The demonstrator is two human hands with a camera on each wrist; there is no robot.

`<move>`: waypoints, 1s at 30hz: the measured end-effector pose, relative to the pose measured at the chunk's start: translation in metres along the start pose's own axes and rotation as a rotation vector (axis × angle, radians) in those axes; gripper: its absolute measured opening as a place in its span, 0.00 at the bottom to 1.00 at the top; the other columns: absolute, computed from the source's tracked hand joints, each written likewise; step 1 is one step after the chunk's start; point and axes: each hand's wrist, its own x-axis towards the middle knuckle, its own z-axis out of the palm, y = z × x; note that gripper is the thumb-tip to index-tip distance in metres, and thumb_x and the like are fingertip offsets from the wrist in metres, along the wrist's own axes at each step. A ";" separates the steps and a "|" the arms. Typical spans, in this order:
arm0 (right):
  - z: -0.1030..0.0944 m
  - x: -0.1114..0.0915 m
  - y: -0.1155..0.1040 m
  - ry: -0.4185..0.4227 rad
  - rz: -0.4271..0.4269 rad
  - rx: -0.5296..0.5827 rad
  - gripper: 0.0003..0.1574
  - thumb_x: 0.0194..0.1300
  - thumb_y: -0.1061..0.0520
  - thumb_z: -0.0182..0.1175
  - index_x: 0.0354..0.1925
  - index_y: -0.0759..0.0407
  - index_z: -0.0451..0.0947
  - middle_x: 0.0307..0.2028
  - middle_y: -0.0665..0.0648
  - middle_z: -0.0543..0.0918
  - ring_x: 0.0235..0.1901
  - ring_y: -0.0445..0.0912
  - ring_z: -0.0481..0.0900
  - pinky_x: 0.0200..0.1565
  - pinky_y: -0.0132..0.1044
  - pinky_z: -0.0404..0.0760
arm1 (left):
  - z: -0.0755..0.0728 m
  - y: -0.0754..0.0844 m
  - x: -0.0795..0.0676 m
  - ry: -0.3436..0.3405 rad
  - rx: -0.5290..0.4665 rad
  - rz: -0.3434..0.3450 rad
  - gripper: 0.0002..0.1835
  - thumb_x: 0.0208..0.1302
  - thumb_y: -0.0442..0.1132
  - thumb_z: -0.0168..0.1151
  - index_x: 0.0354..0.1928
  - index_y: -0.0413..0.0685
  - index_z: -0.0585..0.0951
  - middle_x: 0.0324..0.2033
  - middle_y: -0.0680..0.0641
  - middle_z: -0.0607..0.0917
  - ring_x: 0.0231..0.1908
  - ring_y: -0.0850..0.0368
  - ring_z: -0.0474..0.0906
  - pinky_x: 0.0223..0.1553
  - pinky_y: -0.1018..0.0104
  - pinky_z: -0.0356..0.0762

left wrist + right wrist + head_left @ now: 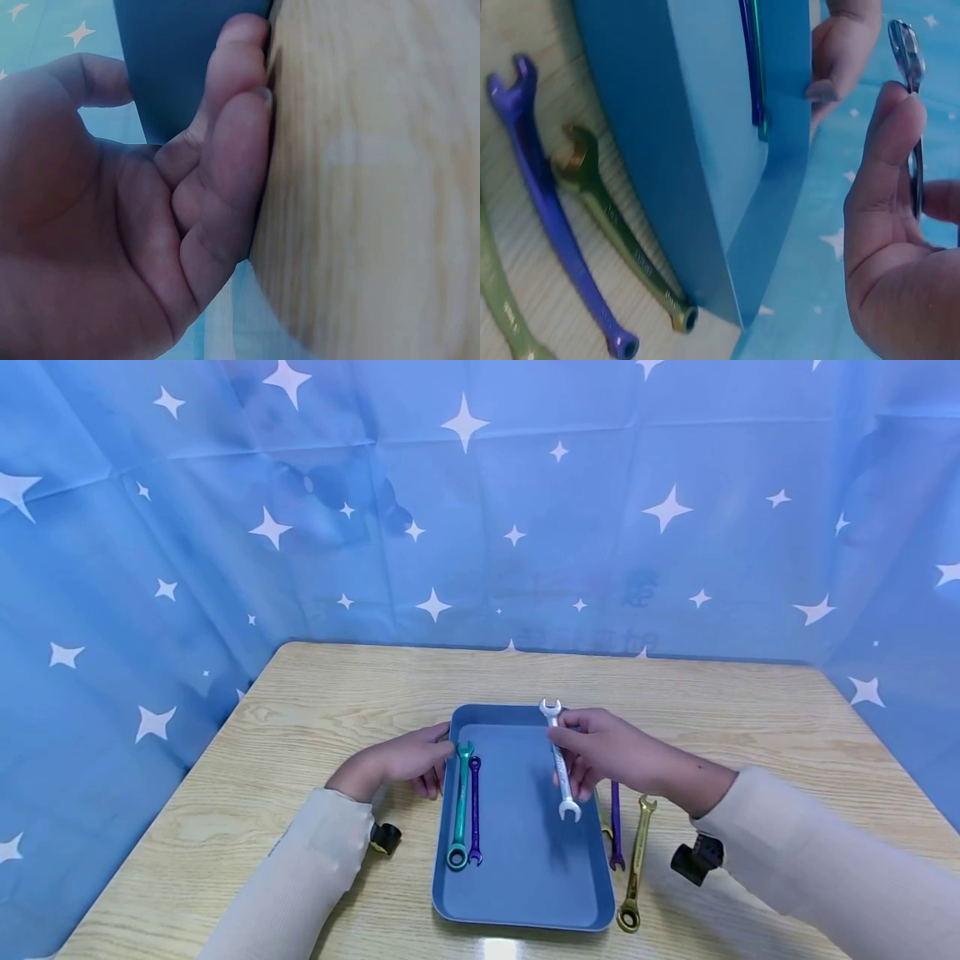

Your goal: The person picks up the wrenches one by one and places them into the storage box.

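A silver open-ended wrench (561,768) is pinched between the thumb and fingers of my right hand (600,747), above the right side of the blue tray (525,893). In the right wrist view the silver wrench (907,52) shows edge-on. My left hand (408,756) holds the tray's left side, thumb at the rim and fingers against the outer wall; the left wrist view shows the fingers (236,150) low by the tabletop. Inside the tray, along its left wall, a green ratchet wrench (461,802) and a slimmer purple wrench (475,810) lie side by side.
Right of the tray on the wooden table (360,677) lie a purple wrench (551,210), a short olive-gold wrench (622,232) close by the tray wall, and a longer gold ratchet wrench (636,868). A blue star-patterned curtain (480,527) hangs behind the table.
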 end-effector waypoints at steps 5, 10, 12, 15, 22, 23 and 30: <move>0.010 0.009 -0.003 0.028 0.018 0.046 0.16 0.78 0.53 0.46 0.37 0.64 0.64 0.31 0.65 0.86 0.21 0.47 0.81 0.29 0.45 0.86 | 0.000 0.000 -0.001 0.002 0.004 0.003 0.29 0.73 0.45 0.39 0.75 0.55 0.57 0.27 0.42 0.86 0.23 0.51 0.83 0.26 0.59 0.84; 0.018 0.018 -0.005 0.045 0.033 0.044 0.06 0.73 0.61 0.48 0.40 0.64 0.65 0.31 0.66 0.86 0.21 0.46 0.81 0.28 0.38 0.85 | 0.000 -0.001 0.000 0.003 0.004 -0.002 0.32 0.73 0.46 0.39 0.78 0.55 0.53 0.27 0.42 0.86 0.23 0.50 0.83 0.27 0.59 0.84; 0.021 0.022 -0.006 0.040 0.033 0.037 0.04 0.70 0.63 0.49 0.41 0.64 0.65 0.30 0.66 0.86 0.22 0.46 0.81 0.29 0.37 0.85 | 0.000 -0.001 0.000 0.004 0.003 -0.007 0.34 0.73 0.46 0.39 0.79 0.55 0.50 0.27 0.42 0.86 0.23 0.50 0.83 0.27 0.59 0.84; 0.025 0.026 -0.006 0.026 0.034 0.034 0.07 0.67 0.66 0.52 0.42 0.65 0.65 0.30 0.64 0.85 0.22 0.46 0.80 0.29 0.38 0.86 | 0.001 0.000 0.000 0.006 0.003 -0.012 0.35 0.73 0.46 0.40 0.80 0.55 0.47 0.27 0.42 0.86 0.23 0.50 0.83 0.27 0.59 0.84; 0.036 0.034 -0.003 -0.008 0.042 0.005 0.19 0.62 0.68 0.58 0.50 0.67 0.64 0.31 0.63 0.84 0.24 0.46 0.82 0.34 0.41 0.88 | 0.000 0.000 0.001 0.002 0.004 -0.005 0.33 0.73 0.46 0.40 0.79 0.56 0.51 0.26 0.42 0.86 0.23 0.50 0.83 0.27 0.59 0.84; 0.037 0.035 -0.002 -0.012 0.046 0.001 0.21 0.62 0.68 0.59 0.51 0.67 0.64 0.30 0.62 0.84 0.24 0.46 0.82 0.34 0.42 0.88 | 0.000 0.000 0.001 0.002 0.004 -0.005 0.33 0.74 0.46 0.40 0.79 0.57 0.51 0.26 0.42 0.86 0.23 0.50 0.83 0.27 0.59 0.84; 0.049 0.043 0.004 -0.020 0.060 -0.032 0.22 0.61 0.70 0.62 0.50 0.67 0.64 0.24 0.58 0.81 0.22 0.46 0.82 0.34 0.45 0.88 | 0.000 -0.001 0.001 0.004 -0.001 -0.002 0.32 0.74 0.46 0.40 0.79 0.57 0.51 0.25 0.42 0.85 0.23 0.50 0.83 0.27 0.58 0.84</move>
